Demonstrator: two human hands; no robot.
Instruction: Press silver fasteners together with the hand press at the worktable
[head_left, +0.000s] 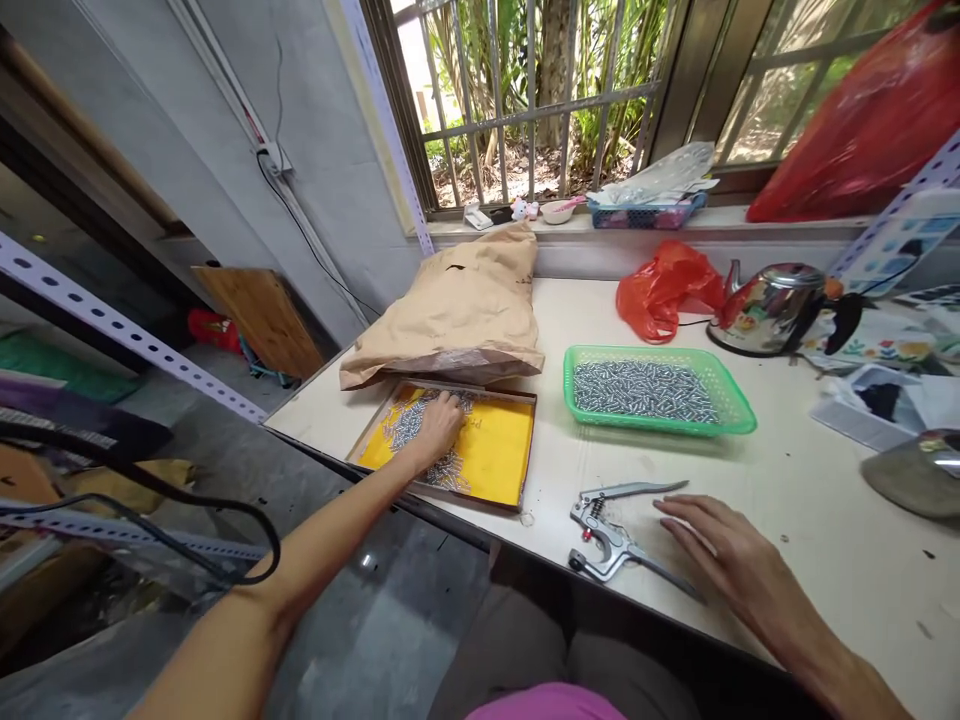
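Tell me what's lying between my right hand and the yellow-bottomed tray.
In the head view, a metal plier-like tool lies on the table between your right hand and the tray.

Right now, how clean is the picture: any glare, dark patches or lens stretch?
Head view throughout: daylight washes out the left side of the window; the kettle shows bright reflections; the floor is dimmer than the tabletop; wide-angle stretch swells the left arm near the bottom edge; metal pieces by the left hand blend together.
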